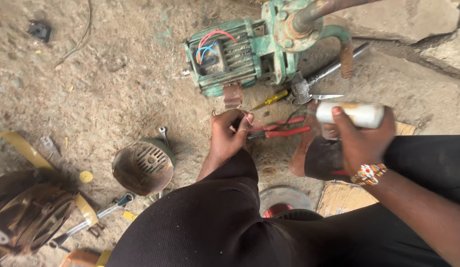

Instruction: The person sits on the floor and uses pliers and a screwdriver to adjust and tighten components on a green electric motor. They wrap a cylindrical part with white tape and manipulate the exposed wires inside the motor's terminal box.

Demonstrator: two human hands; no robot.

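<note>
The left hand (231,132) sits near the middle of the view, fingers curled together and pinched on something small that cannot be made out, just above the person's black-clad knee. Touching its fingertips at three o'clock lie red-handled metal pliers (282,130) flat on the dusty concrete floor (116,89), handles pointing to three o'clock.

The right hand (361,136), wearing a beaded multicoloured bracelet (368,174) at the wrist, is wrapped around a white cylindrical plastic container (356,113) held lying sideways at about two o'clock from the left hand; the container is blurred.

At twelve o'clock from the left hand stands a worn green cast-metal electric motor (240,57) with its terminal box open, red and blue wires (210,44) showing inside, joined to a rusty pipe (319,10) at its one o'clock side. A yellow-handled screwdriver (269,100) lies between the motor and the left hand. A steel hammer (314,81) rests just beside the screwdriver at three o'clock.

At eight o'clock from the left hand lies a rusty round slotted metal fan cover (143,165), open side up. A chrome spanner (91,220) lies at seven o'clock of it, beside a brown wound motor part (34,212).
</note>
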